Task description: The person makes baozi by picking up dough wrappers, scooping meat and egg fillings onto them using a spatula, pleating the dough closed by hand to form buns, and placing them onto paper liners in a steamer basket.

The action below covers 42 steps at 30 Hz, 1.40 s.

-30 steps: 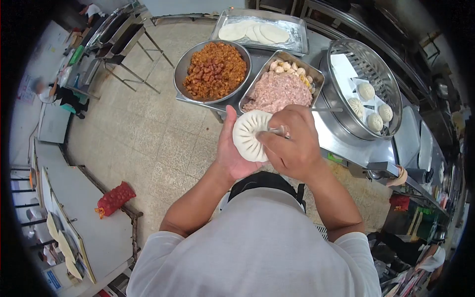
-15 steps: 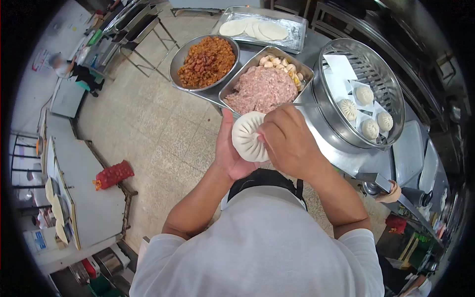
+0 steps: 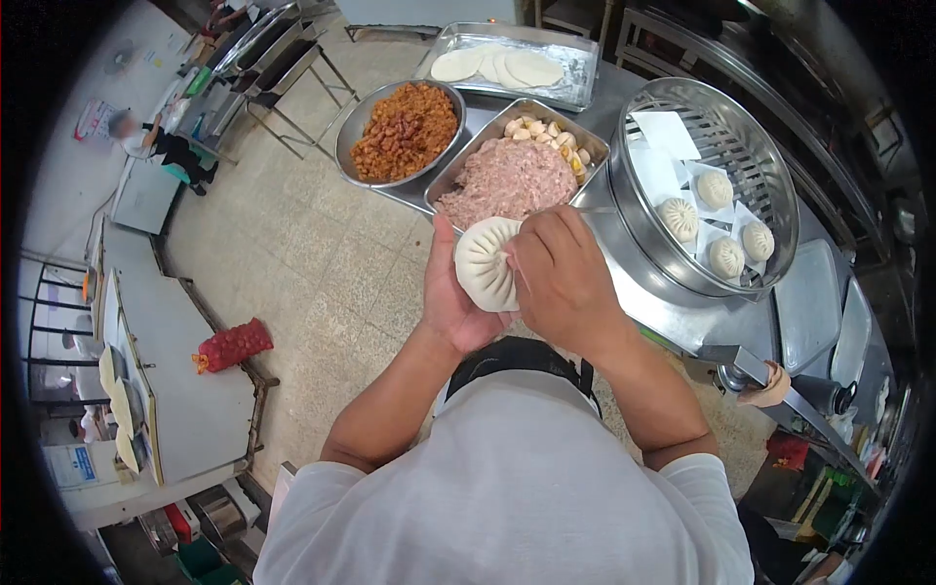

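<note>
A pleated white bun (image 3: 485,265) rests in my left hand (image 3: 450,310), whose fingers curve under it with the thumb raised at its side. My right hand (image 3: 563,278) pinches the gathered dough at the bun's centre, and a thin metal tool sticks out past its knuckles. Just beyond my hands, a metal tray (image 3: 606,154) holds ground meat (image 3: 512,177) and pale yellowish pieces (image 3: 546,133). To the right, a round steamer (image 3: 632,219) contains several pleated buns (image 3: 716,189) on paper squares.
A bowl (image 3: 343,146) of reddish filling stands at the tray's left. Flat dough rounds (image 3: 533,68) lie in a floured tray (image 3: 580,83) behind. A red mesh sack (image 3: 234,346) is at the left. One person (image 3: 161,146) stands far off at the upper left.
The bun stays in my left hand while my right fingers still pinch its pleats. My hands have moved only slightly, and the view has shifted a little.
</note>
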Motion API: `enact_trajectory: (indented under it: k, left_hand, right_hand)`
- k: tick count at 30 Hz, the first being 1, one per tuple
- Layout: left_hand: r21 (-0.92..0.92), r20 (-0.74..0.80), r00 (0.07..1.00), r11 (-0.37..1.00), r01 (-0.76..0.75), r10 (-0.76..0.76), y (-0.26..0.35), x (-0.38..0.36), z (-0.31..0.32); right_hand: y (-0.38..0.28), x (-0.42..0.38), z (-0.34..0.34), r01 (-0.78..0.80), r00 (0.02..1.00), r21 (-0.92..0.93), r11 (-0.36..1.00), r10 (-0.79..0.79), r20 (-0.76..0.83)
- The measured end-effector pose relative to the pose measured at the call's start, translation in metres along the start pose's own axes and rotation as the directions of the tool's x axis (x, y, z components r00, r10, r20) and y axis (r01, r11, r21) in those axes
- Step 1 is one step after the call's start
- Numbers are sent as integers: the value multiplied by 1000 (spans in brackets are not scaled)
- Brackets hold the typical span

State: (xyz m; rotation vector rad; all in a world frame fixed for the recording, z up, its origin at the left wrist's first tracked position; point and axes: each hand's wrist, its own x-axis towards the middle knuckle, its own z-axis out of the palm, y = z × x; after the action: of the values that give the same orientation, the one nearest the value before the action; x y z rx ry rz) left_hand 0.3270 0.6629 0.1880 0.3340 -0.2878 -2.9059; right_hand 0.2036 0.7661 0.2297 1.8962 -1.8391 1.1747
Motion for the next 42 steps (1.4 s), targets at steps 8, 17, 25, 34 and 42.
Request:
enact_trajectory:
  k: [8, 17, 25, 34, 42]
  left_hand:
    - [-87, 97, 990, 992, -94, 102, 9, 32, 5]
    - [246, -55, 781, 767, -593, 622, -29, 70, 8]
    - [464, -130, 932, 851, -245, 339, -2, 65, -15]
    - [672, -74, 994, 741, -12, 83, 2, 65, 16]
    - [983, 160, 936, 134, -124, -313, 19, 136, 22]
  right_hand:
    - [30, 6, 15, -4, 999, 210, 978, 13, -40]
    - [35, -7, 71, -137, 640, 975, 174, 767, -47]
    - [39, -20, 21, -415, 910, 343, 843, 388, 147]
    - [84, -74, -1, -241, 629, 929, -281, 683, 370]
    - [62, -90, -24, -122, 581, 967, -224, 774, 252]
